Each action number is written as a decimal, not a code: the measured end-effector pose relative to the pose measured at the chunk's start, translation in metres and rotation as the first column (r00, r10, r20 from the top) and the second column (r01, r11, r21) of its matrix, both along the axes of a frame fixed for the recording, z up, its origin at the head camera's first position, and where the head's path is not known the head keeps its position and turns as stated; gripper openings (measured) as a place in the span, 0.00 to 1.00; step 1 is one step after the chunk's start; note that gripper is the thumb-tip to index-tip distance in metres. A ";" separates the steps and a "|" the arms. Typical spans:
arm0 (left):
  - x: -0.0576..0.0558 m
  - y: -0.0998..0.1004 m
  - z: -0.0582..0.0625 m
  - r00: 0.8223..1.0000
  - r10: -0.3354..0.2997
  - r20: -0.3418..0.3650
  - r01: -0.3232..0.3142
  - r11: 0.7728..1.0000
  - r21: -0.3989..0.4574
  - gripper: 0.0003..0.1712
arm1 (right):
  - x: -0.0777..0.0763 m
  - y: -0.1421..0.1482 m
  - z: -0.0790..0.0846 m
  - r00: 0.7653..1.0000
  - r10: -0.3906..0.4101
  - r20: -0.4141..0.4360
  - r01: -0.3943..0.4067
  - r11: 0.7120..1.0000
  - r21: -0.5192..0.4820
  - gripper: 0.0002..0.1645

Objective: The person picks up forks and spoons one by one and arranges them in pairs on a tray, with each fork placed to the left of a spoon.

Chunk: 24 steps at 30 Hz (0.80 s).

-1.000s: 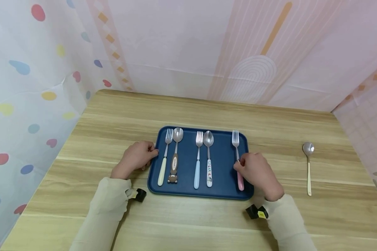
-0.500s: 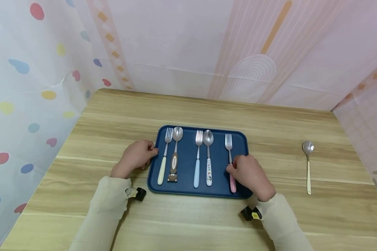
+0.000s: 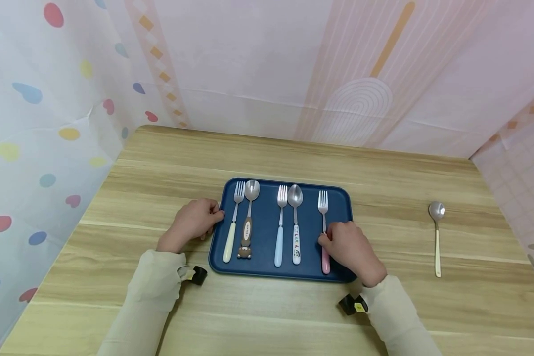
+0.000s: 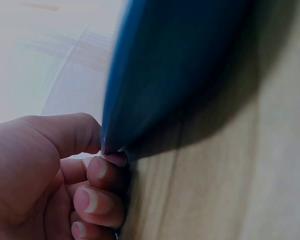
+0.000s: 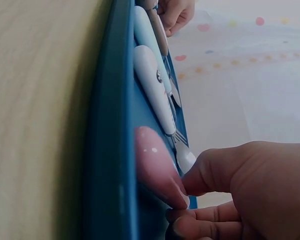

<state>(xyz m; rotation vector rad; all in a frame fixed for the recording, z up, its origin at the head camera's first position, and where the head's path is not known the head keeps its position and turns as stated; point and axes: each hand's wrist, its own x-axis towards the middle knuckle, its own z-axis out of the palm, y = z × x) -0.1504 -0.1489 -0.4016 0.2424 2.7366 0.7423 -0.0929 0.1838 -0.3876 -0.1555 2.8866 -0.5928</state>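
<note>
A dark blue tray lies on the table. My left hand pinches its left rim between thumb and fingers, as the left wrist view shows. At the tray's right side my right hand pinches a pink-handled fork by the upper part of its handle, tines pointing away. To the left of that fork lie a spoon with a patterned white handle and a light blue-handled fork. Farther left are a spoon with a brown bear handle and a fork with a pale yellow handle.
On the wooden table, right of the tray, lies a spoon with a cream handle. A patterned curtain stands behind the table and along its sides.
My right hand has moved the pink-handled fork left across the tray, closer to the white-handled spoon, and slightly toward me. My left hand has stayed at the tray's left rim.
</note>
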 end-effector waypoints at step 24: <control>0.000 0.000 0.001 1.000 -0.002 -0.011 0.002 1.000 0.000 0.16 | -0.001 0.004 0.002 0.999 0.035 0.001 -0.035 0.999 0.006 0.21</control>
